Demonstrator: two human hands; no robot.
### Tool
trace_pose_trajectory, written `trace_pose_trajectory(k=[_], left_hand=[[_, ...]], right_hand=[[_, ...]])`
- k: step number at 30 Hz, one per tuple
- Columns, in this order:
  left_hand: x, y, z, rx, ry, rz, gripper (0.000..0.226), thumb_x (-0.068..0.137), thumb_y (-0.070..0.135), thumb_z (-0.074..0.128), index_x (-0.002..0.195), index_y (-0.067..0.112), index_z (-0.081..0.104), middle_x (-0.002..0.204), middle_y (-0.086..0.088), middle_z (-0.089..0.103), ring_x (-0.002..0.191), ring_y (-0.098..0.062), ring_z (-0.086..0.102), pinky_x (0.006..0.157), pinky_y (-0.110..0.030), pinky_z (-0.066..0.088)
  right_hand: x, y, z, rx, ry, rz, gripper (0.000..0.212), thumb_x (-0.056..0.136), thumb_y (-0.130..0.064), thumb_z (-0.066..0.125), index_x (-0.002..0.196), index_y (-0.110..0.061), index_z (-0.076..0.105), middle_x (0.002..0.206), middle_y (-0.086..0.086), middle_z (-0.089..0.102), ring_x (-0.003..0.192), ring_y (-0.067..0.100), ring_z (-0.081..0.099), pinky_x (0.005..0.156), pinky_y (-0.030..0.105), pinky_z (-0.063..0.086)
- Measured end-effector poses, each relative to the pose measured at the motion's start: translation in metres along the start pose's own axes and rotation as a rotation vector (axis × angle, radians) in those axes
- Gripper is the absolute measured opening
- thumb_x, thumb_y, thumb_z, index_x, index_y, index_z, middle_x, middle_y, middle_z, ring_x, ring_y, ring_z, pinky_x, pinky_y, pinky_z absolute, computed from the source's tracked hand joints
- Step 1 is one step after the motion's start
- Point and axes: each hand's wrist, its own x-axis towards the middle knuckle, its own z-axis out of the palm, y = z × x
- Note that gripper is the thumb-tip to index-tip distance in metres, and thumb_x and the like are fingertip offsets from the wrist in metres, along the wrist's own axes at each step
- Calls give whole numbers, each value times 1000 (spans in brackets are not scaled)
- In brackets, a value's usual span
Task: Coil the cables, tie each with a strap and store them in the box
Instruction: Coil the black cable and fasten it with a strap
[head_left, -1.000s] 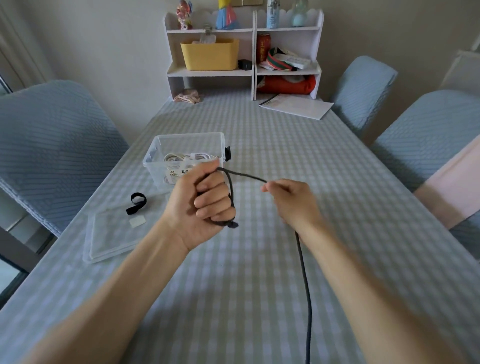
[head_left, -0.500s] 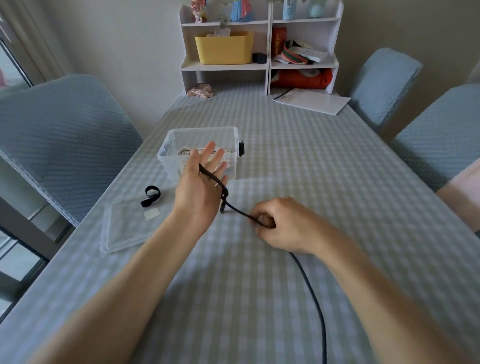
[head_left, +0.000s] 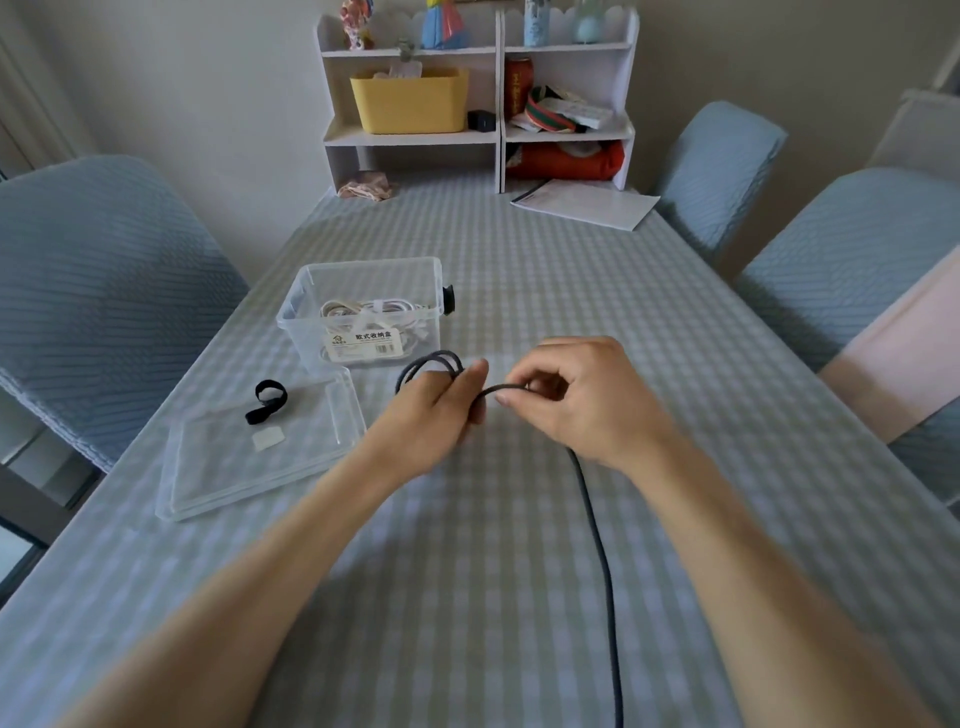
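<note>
Loops of the dark round cable (head_left: 431, 364) sit gathered in my left hand (head_left: 434, 415), just in front of the clear plastic box (head_left: 363, 306), while my right hand (head_left: 576, 400) pinches the trailing length to feed another turn.

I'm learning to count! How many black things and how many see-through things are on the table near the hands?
Black: 2, the cable and the strap.
See-through: 2, the box and its lid.
Total: 4.
</note>
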Motion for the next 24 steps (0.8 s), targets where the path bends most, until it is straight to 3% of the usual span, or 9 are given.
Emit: trace_pose_trajectory(k=[5, 9, 12, 16, 21, 24], left_hand=[[-4, 0, -4, 5, -205, 19, 62, 106, 35, 40, 47, 17, 37, 46, 2, 34, 43, -14, 30, 51, -26, 29], [-5, 2, -16, -265, -311, -66, 54, 100, 35, 48, 52, 15, 34, 45, 1, 23, 40, -14, 18, 45, -24, 20], [-7, -1, -22, -464, -384, -131, 49, 97, 31, 49, 55, 17, 29, 43, 2, 19, 39, -13, 14, 45, -26, 18], [-7, 0, -27, -779, -420, -211, 44, 87, 30, 49, 48, 21, 30, 37, 7, 18, 34, -8, 14, 41, -24, 15], [-9, 5, -28, -1064, -456, -249, 43, 85, 27, 42, 45, 22, 29, 35, 9, 15, 36, -10, 4, 40, -22, 10], [-11, 7, -24, -1103, -501, -244, 42, 85, 27, 43, 49, 24, 23, 38, 8, 10, 35, -10, 5, 40, -22, 10]], right_hand=[[-1, 12, -2, -110, 0, 41, 22, 77, -40, 82, 72, -21, 70, 66, -12, 58, 63, 4, 55, 60, 31, 48], [-3, 24, -5, -137, 0, 127, 38, 83, -54, 70, 67, -19, 68, 60, -7, 57, 58, 9, 54, 55, 33, 46], [-6, 25, 0, -8, -62, 208, 38, 87, -51, 68, 68, -18, 68, 55, -7, 57, 51, 10, 53, 53, 33, 45], [-6, 10, 10, 186, -137, 240, 13, 93, -32, 67, 94, -21, 74, 82, -13, 70, 66, 2, 65, 64, 20, 48], [-5, 2, 14, 485, -306, 305, 41, 91, -35, 70, 130, -27, 62, 125, -14, 66, 101, 12, 69, 85, 33, 57], [-6, 0, 13, 644, -362, 267, 42, 91, -27, 68, 132, -25, 61, 126, -8, 67, 109, 13, 67, 82, 33, 57]])
